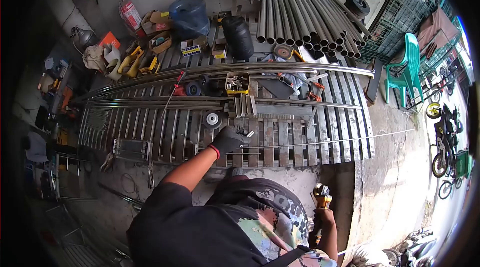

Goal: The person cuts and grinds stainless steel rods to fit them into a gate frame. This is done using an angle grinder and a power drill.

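My left hand [228, 140], in a dark glove with a red cuff, is over the slatted metal workbench [282, 154]. Its fingers are closed around a short shiny metal piece [250, 134], partly hidden by the glove. A long thin metal rod [320, 142] lies across the slats just right of this hand. Beyond the hand sits a round black disc with a bright centre [212, 119]. Low at my right side, my right hand [325, 216] grips a yellow and black angle grinder [323, 199], its head pointing up, away from the bench.
Short metal sections [245, 106] stand mid-bench near a yellow box of small metal parts [237, 85]. Long tubes [175, 101] cross the bench. Thick pipes [295, 12] are stacked at the back. A green chair [407, 69] stands right; a black container [238, 37] is behind.
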`<action>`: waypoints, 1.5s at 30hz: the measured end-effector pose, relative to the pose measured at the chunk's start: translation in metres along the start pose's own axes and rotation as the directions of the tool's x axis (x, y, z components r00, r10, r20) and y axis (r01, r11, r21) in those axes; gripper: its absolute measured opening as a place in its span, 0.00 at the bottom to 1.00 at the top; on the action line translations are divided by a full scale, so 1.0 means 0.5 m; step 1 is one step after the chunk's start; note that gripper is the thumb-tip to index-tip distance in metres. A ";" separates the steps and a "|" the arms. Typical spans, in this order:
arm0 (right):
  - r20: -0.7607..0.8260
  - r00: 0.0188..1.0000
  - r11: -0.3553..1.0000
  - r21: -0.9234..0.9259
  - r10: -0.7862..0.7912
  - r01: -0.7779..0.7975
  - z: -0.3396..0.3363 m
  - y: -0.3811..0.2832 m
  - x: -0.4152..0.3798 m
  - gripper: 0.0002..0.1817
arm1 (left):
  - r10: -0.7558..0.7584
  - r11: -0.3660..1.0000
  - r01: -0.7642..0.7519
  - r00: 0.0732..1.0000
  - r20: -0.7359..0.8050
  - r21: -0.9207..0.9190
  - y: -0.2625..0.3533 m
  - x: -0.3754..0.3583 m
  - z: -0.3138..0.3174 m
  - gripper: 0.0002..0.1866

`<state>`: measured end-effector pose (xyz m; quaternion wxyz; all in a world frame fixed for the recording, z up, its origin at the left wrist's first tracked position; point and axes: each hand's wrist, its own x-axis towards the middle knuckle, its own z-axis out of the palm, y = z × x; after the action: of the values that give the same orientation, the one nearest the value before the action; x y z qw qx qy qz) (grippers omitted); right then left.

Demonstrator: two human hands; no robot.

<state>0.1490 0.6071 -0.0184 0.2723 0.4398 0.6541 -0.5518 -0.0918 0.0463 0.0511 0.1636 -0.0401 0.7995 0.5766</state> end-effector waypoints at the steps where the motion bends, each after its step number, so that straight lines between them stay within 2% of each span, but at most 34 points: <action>1: -0.016 0.998 0.998 0.005 0.066 -0.066 0.031 0.008 0.000 0.08 | -0.095 0.995 0.095 0.994 0.058 0.016 0.013 -0.034 -0.015 0.12; 3: -0.043 0.987 0.987 0.027 0.157 -0.156 0.091 0.031 0.004 0.08 | -0.226 0.941 0.167 0.958 0.177 0.295 0.007 -0.063 -0.033 0.12; 5: 0.035 0.980 0.972 0.124 0.197 -0.200 0.108 0.135 0.105 0.08 | -0.059 0.912 -0.047 0.968 0.242 0.407 -0.065 -0.047 -0.080 0.13; 7: 0.031 0.991 0.991 -0.022 0.132 -0.132 0.119 0.175 0.123 0.08 | -0.031 0.950 -0.023 0.986 0.166 0.313 -0.126 -0.010 -0.156 0.14; 8: 0.037 0.995 0.989 -0.124 0.089 -0.084 0.126 0.184 0.131 0.08 | -0.104 0.985 0.094 0.993 0.058 0.147 -0.124 0.027 -0.211 0.15; 9: 0.047 0.998 0.970 -0.244 0.030 -0.018 0.130 0.196 0.127 0.08 | -0.167 0.980 0.170 0.985 -0.038 0.106 -0.037 0.052 -0.280 0.15; 10: 0.075 0.996 0.921 -0.382 -0.043 0.069 0.131 0.207 0.122 0.08 | -0.087 0.983 0.105 0.989 -0.120 0.152 0.046 0.078 -0.349 0.14; 11: 0.135 0.981 0.824 -0.532 -0.142 0.193 0.132 0.211 0.118 0.08 | 0.078 0.960 -0.020 0.978 -0.196 0.278 0.141 0.107 -0.429 0.14; 13: 0.283 0.901 0.529 -0.736 -0.328 0.423 0.138 0.208 0.114 0.09 | 0.364 0.827 -0.159 0.882 -0.298 0.539 0.322 0.156 -0.591 0.16; 15: 0.351 0.846 0.368 -0.784 -0.401 0.500 0.140 0.223 0.124 0.09 | 0.422 0.778 -0.083 0.803 -0.421 0.622 0.444 0.215 -0.761 0.19; 18: 0.291 0.884 0.438 -0.785 -0.365 0.439 0.119 0.262 0.166 0.14 | 0.242 0.830 0.166 0.753 -0.612 0.533 0.472 0.340 -0.995 0.28; 19: 0.117 0.975 0.731 -0.647 -0.188 0.219 0.134 0.228 0.133 0.17 | 0.355 0.710 0.172 0.750 -0.558 0.683 0.456 0.336 -0.997 0.28; 20: -0.065 0.998 0.914 -0.404 0.002 -0.028 0.150 0.193 0.098 0.19 | 0.456 0.561 0.179 0.748 -0.482 0.808 0.439 0.326 -0.986 0.27; 21: -0.084 0.996 0.920 -0.390 0.011 -0.043 0.151 0.214 0.109 0.21 | 0.468 0.606 0.116 0.748 -0.471 0.787 0.417 0.321 -0.965 0.27; 23: -0.118 0.992 0.930 -0.359 0.037 -0.077 0.128 0.344 0.210 0.24 | 0.473 0.818 -0.177 0.748 -0.465 0.548 0.340 0.297 -0.855 0.26; 24: -0.079 0.996 0.916 -0.395 0.038 -0.067 0.144 0.326 0.164 0.23 | 0.470 0.855 -0.265 0.760 -0.450 0.445 0.292 0.275 -0.782 0.26; 26: -0.062 0.998 0.906 -0.419 0.034 -0.057 0.157 0.314 0.125 0.22 | 0.537 0.702 -0.159 0.759 -0.369 0.695 0.254 0.163 -0.575 0.39; 28: -0.047 0.999 0.896 -0.441 0.028 -0.045 0.151 0.324 0.118 0.22 | 0.607 0.510 -0.135 0.757 -0.243 0.850 0.084 0.140 -0.444 0.42; 30: -0.031 0.999 0.874 -0.485 0.030 -0.041 0.137 0.350 0.105 0.21 | 0.618 0.502 -0.312 0.782 -0.081 0.807 -0.029 0.073 -0.307 0.42; 33: -0.003 0.999 0.827 -0.561 0.034 -0.029 0.111 0.382 0.115 0.21 | 0.574 0.425 -0.338 0.818 0.039 0.840 -0.138 -0.008 -0.128 0.39; 36: 0.059 0.998 0.756 -0.653 -0.010 0.046 0.085 0.399 0.149 0.20 | 0.427 0.564 -0.373 0.895 0.127 0.737 -0.167 -0.042 -0.028 0.39; 39: 0.167 0.981 0.631 -0.752 -0.101 0.193 0.044 0.422 0.191 0.19 | 0.393 0.485 -0.320 0.911 0.123 0.814 -0.186 -0.049 0.052 0.40; 40: 0.216 0.967 0.569 -0.782 -0.134 0.253 0.026 0.433 0.207 0.19 | 0.510 0.498 -0.404 0.852 0.117 0.767 -0.204 -0.042 0.066 0.37; 43: 0.376 0.899 0.377 -0.817 -0.225 0.436 0.006 0.440 0.274 0.19 | 0.583 0.536 -0.415 0.812 0.033 0.735 -0.266 -0.022 0.114 0.35; 44: 0.420 0.871 0.300 -0.822 -0.253 0.484 0.001 0.438 0.296 0.18 | 0.605 0.525 -0.406 0.796 0.008 0.748 -0.273 -0.020 0.123 0.29; 45: 0.446 0.852 0.242 -0.825 -0.274 0.510 0.002 0.439 0.312 0.18 | 0.599 0.510 -0.398 0.801 0.017 0.763 -0.282 -0.016 0.128 0.27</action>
<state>0.2685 0.6501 -0.2557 0.3902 -0.0316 0.9028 -0.1778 -0.0349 0.0581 -0.0927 -0.1105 0.1906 0.9510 0.2171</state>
